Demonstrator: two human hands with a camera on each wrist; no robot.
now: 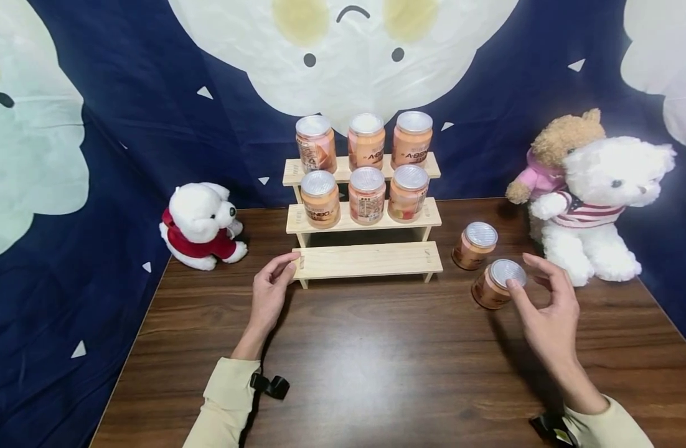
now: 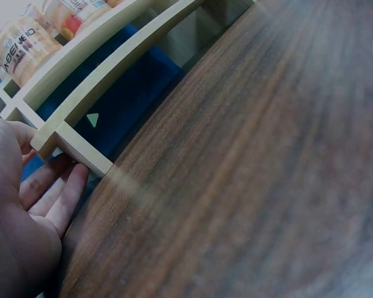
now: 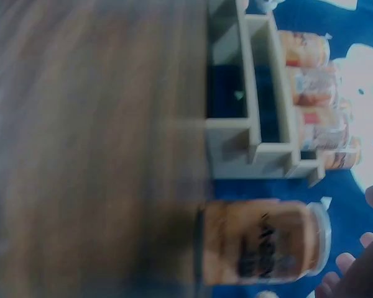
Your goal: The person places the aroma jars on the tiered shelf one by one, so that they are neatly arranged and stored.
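A three-step wooden display rack (image 1: 365, 261) stands on the table, with its lowest step bare. Gripping the left end of that step is my left hand (image 1: 272, 289); in the left wrist view, fingers (image 2: 71, 192) reach below the board beside the rack's leg. My right hand (image 1: 553, 311) hovers by the lid of a near orange jar (image 1: 493, 291), thumb and fingers spread. The right wrist view shows a gap between that hand (image 3: 360, 267) and the jar (image 3: 258, 242). Just behind it stands a second jar (image 1: 473, 250). Both have silvery lids.
Several similar jars line the middle step (image 1: 367, 198) and top step (image 1: 367, 144). A white plush dog (image 1: 200, 224) in red sits at left. At right sit a white plush bear (image 1: 595, 205) and a brown one (image 1: 567, 140). A patterned blue cloth (image 1: 141, 74) hangs behind.
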